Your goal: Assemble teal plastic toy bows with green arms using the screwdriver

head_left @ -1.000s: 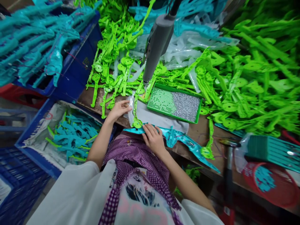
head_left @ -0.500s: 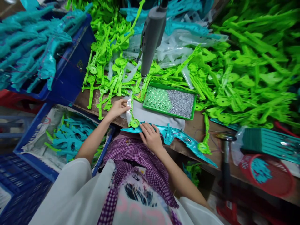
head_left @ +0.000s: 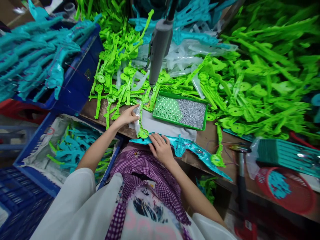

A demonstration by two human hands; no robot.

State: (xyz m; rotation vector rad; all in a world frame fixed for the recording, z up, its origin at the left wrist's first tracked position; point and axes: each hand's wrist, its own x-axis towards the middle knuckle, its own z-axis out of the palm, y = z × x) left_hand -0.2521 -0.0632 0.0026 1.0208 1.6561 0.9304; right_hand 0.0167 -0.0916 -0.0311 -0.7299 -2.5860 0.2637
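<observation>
My left hand [head_left: 128, 116] is closed around the upper part of a narrow translucent plastic piece [head_left: 137, 121]. Beside that piece stands a lime-green plastic arm with a round end [head_left: 143, 133], its disc at the left part of a long teal plastic part [head_left: 196, 149]. Across that teal part, near its left end, lies my right hand [head_left: 161, 146], fingers over the top and thumb on the near side. The teal part runs along the table's front edge, with thin wires at its right half. A grey power screwdriver [head_left: 160, 50] hangs just beyond the hands.
A green tray [head_left: 180, 126] of small metal screws sits on a grey cloth [head_left: 172, 128]. Heaped lime-green parts [head_left: 250, 83] cover the back. Blue crates [head_left: 75, 83] of teal parts flank the left. A hammer [head_left: 241, 166] and a red basket [head_left: 300, 193] are at right.
The fingers of my left hand have shifted slightly on the translucent piece, the index finger now straighter. My right hand stays on the teal part. The whole view has moved a little.
</observation>
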